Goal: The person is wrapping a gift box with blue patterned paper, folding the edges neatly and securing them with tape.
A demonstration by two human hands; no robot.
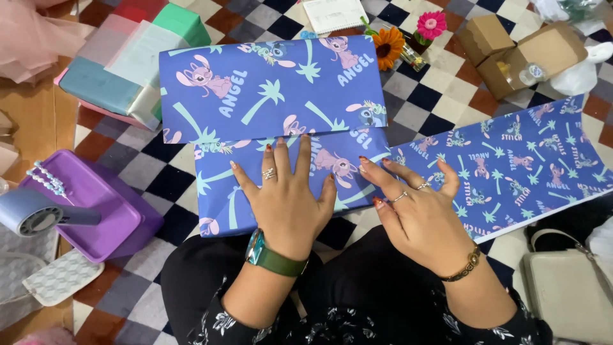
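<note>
Checkered floor (440,83) lies under a parcel (274,115) wrapped in blue cartoon paper. Left hand (287,198) presses flat, fingers spread, on the lower flap. Right hand (415,211) rests fingertips on the flap's right edge, beside loose paper (530,160). Purple box (102,211) sits left.

both hands — left hand (288,201), right hand (421,220) — press flat on blue wrapping paper (274,96).

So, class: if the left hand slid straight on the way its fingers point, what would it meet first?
Probably the edge of the upper paper flap, just beyond the left hand lying flat on the wrapped parcel.
</note>
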